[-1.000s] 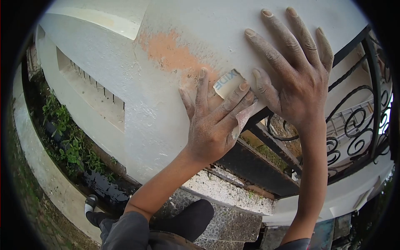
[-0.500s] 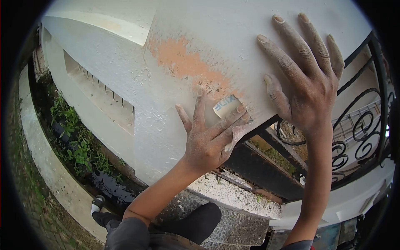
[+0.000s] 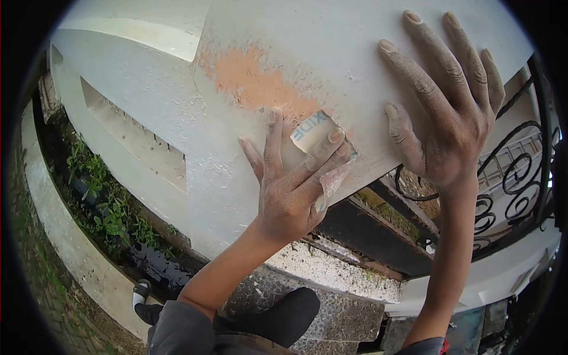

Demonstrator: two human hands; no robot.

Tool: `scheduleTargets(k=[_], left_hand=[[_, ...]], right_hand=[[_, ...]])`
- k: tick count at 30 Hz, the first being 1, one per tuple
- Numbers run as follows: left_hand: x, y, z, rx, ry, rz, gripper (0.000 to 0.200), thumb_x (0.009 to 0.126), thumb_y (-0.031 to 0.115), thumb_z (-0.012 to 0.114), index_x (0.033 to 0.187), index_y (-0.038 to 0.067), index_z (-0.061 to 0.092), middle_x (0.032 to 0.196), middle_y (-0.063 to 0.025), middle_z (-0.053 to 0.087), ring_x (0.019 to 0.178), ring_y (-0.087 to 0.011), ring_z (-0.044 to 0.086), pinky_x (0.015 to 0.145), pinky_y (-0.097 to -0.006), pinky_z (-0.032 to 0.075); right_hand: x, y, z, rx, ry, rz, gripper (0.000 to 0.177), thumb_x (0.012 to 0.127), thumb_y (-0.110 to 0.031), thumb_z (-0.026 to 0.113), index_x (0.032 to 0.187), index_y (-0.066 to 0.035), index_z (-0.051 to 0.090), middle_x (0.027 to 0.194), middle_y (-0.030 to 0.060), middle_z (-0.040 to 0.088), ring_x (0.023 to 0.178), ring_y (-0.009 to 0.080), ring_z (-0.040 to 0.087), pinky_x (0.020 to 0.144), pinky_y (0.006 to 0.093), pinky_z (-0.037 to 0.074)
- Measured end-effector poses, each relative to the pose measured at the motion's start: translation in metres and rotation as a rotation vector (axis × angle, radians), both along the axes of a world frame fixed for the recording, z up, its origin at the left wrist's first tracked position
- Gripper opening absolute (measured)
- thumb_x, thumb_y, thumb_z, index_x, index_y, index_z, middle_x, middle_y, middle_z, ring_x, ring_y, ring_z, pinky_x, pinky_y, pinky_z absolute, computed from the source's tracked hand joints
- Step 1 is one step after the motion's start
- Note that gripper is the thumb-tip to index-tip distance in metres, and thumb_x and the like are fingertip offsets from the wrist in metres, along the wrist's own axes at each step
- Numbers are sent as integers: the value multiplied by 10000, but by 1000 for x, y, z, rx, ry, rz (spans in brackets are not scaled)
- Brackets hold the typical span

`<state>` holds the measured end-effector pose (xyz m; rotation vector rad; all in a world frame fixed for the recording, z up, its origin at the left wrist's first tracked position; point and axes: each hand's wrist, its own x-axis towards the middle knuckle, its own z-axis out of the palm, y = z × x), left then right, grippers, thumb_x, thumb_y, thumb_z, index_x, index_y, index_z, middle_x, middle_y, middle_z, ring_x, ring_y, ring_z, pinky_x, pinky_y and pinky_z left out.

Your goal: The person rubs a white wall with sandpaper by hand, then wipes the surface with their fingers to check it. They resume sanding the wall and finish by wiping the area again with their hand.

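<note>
My left hand (image 3: pixel 290 198) presses a folded piece of sandpaper (image 3: pixel 312 131) against a white painted wall (image 3: pixel 331 53). The paper's pale back with blue print shows beyond the fingers, and a pinkish fold sticks out beside them. Two fingers lie over the paper, while the others are spread on the wall. Just above is an orange patch (image 3: pixel 251 77) where the white paint is worn away. My right hand (image 3: pixel 447 118) rests flat on the wall further right, fingers spread and holding nothing. White dust coats both hands.
A black iron fence (image 3: pixel 512 177) with scrolls adjoins the wall's right edge. At lower left a ditch with water and green plants (image 3: pixel 112 216) runs beside a concrete kerb (image 3: pixel 71 236). Below my arms is a pebbled step (image 3: pixel 343 313), near my dark-clothed leg (image 3: pixel 284 319).
My left hand has slid the sandpaper slightly up the wall toward the orange patch, and more of its printed back shows. My right hand stays flat on the wall. The view has shifted a little.
</note>
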<state>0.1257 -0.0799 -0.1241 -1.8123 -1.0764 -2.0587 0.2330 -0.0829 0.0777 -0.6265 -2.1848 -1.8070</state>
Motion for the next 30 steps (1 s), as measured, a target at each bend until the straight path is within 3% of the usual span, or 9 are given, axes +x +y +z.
scheduleTargets(k=[3, 8, 11, 13, 16, 22, 25, 28, 30], left_hand=[[-1, 1, -28, 10, 35, 26, 297, 845, 167, 514, 1095, 123, 669, 1305, -8, 548, 1359, -495, 115, 1036, -631, -132], [-9, 8, 26, 35, 38, 9, 329, 833, 144, 515, 1133, 124, 647, 1341, 0, 516, 1360, -497, 104, 1034, -635, -132], [8, -7, -34, -107, -19, -6, 319, 868, 216, 508, 1158, 183, 637, 1351, 51, 500, 1351, -500, 135, 1019, -634, -164], [3, -5, -35, -94, -34, -14, 324, 870, 243, 512, 1170, 219, 631, 1355, 87, 493, 1352, -493, 141, 1010, -639, -184], [-9, 5, 19, 31, 18, 25, 302, 875, 180, 511, 1129, 90, 647, 1322, -21, 534, 1361, -490, 121, 1032, -628, -123], [1, -6, -19, -72, 45, 42, 300, 877, 179, 506, 1134, 117, 649, 1338, -24, 519, 1361, -489, 115, 1033, -619, -137], [1, 1, 18, 32, 68, 35, 303, 866, 177, 500, 1121, 116, 652, 1347, -20, 511, 1362, -491, 102, 1031, -621, -142], [10, 0, 24, 3, -53, -93, 300, 878, 205, 512, 1144, 210, 649, 1354, 82, 494, 1344, -487, 178, 1008, -624, -203], [18, -9, -13, -71, -24, -62, 311, 878, 238, 523, 1167, 214, 636, 1350, 83, 497, 1345, -481, 181, 1019, -628, -177]], right_hand=[[2, 2, 0, -6, 6, 33, 397, 735, -329, 610, 1127, -291, 657, 1300, -8, 545, 1296, 230, 397, 1124, 416, 199], [1, 3, -2, -4, 3, 38, 384, 733, -332, 616, 1111, -281, 664, 1286, 1, 554, 1292, 233, 401, 1118, 418, 204], [1, 2, -4, -4, -8, 33, 374, 734, -332, 616, 1099, -271, 668, 1275, 9, 560, 1290, 239, 403, 1116, 420, 201], [2, 1, -4, -4, -17, 31, 367, 734, -332, 617, 1092, -265, 671, 1268, 14, 564, 1289, 242, 404, 1115, 422, 199], [3, 2, -5, -7, -19, 30, 358, 735, -332, 617, 1080, -256, 675, 1258, 21, 570, 1287, 248, 406, 1113, 424, 196], [3, 4, -3, 0, 5, 62, 340, 737, -331, 618, 1057, -237, 683, 1237, 37, 583, 1283, 259, 410, 1109, 428, 190], [2, 4, -4, 1, 4, 72, 332, 737, -331, 618, 1045, -228, 687, 1226, 44, 589, 1281, 265, 412, 1108, 430, 186], [2, 6, -5, 2, 9, 89, 325, 738, -331, 619, 1034, -219, 692, 1215, 52, 595, 1278, 271, 414, 1106, 432, 183], [3, 6, -4, 8, 9, 97, 320, 739, -331, 619, 1026, -212, 694, 1208, 57, 599, 1277, 274, 416, 1104, 434, 181]])
